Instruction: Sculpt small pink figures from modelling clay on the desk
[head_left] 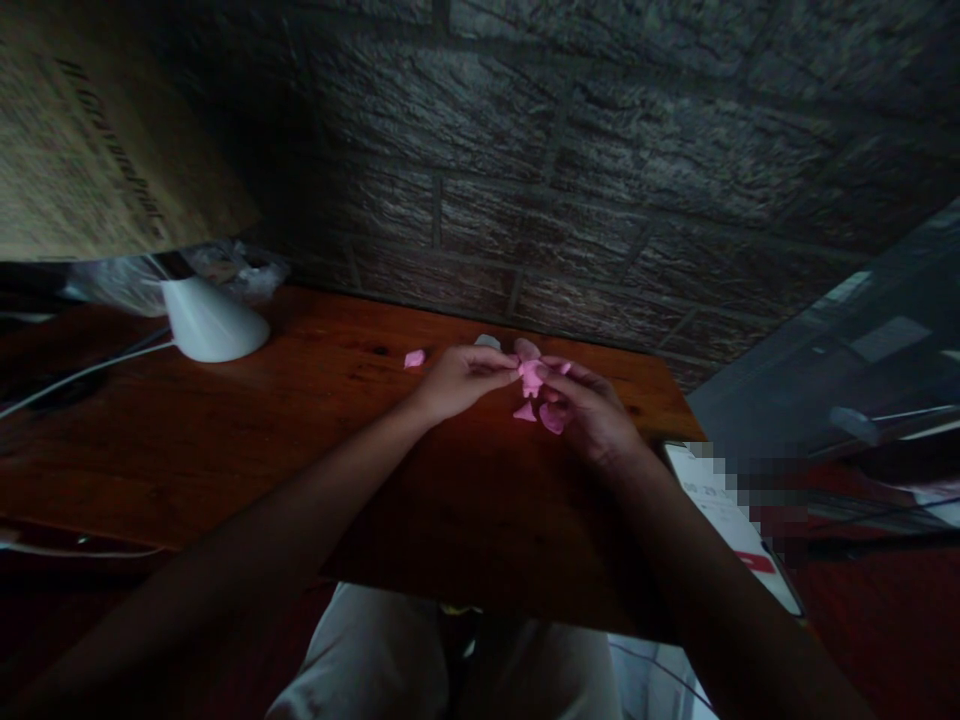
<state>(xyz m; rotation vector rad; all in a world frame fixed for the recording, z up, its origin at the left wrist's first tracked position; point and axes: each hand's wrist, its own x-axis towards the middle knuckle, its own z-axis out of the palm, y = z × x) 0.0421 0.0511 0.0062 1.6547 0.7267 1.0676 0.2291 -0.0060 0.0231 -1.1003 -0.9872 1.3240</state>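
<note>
Between my two hands is a small pink figure [531, 378], seemingly with short legs at its lower end; its material I cannot make out. My left hand [466, 378] pinches its left side with thumb and forefinger. On the other side, my right hand [591, 405] grips it with thumb and fingers. Close by lie a pink triangular piece [525, 411], a rounded pink piece [553, 418] partly behind my right fingers, and a darker pink piece [526, 349]. Farther left sits a pink block [414, 358]. A pale object [487, 341] shows behind my left hand.
The wooden table [315, 400] meets a stone-patterned wall [487, 160]. At left stand a white cone-shaped lamp base [214, 320] with a cable and a printed paper shade [97, 150], plastic bags [251, 272] behind. A lit phone or tablet [712, 500] lies by my right forearm.
</note>
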